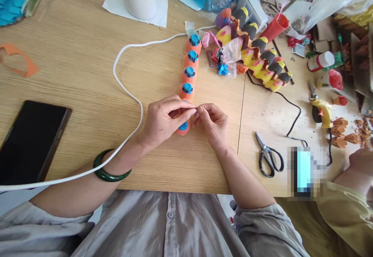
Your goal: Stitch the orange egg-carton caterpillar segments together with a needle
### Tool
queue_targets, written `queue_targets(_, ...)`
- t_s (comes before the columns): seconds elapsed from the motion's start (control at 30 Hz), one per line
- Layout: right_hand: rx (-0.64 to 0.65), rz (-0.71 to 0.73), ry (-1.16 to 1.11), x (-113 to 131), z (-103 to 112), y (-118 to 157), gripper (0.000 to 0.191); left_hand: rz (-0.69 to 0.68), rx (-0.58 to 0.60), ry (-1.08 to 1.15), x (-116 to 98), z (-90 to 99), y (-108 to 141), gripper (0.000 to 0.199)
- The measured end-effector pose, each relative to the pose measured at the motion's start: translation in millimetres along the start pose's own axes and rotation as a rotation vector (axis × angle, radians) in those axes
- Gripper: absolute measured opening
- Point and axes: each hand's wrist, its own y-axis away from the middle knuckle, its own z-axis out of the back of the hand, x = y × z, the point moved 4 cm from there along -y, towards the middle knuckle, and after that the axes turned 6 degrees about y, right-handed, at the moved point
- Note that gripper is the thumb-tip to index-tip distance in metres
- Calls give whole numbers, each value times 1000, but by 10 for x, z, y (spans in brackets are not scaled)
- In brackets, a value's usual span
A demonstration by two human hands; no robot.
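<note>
A row of orange domed cups (pixel 190 76), each topped with a blue disc bearing dark curled pieces, lies on the wooden table (pixel 163 164). Over the near end of that row, my left hand (pixel 164 121) pinches with thumb and forefinger. My right hand (pixel 214 123) is closed too, its fingertips meeting those of the left. Whatever lies between the fingertips is too small to make out. Beneath my hands, the nearest orange cup (pixel 183 129) shows a plain blue disc, and the cup beyond it is mostly covered.
Black-handled scissors (pixel 269 156) and a yellow glue gun (pixel 322 107) lie to the right. A white cable (pixel 131 90) crosses my left forearm. A phone (pixel 32 140) sits at left. Painted egg-carton strips (pixel 259 55) and small plastic bags (pixel 230 55) lie beyond. Another person's arm (pixel 358 171) is at right.
</note>
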Motion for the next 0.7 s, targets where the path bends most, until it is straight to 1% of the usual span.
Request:
queue_targets(0.17,-18,-11,-32,-36,20,-15,38,118,-16,45,8,24,-15,23)
queue_targets(0.27,-7,-26,-67,-37,21,-13,37,155,-25,59,18,31,-19,27)
queue_targets(0.4,-26,-39,-90,-24,28,-11,37,151,-28,70,27,29,-15,28)
queue_targets(0.57,-26,-78,-45,-45,32,-15,42,149,-37,78,24,24,-12,29)
queue_targets(0.7,-19,-78,-107,-53,30,-19,39,132,-17,100,26,0,-11,19)
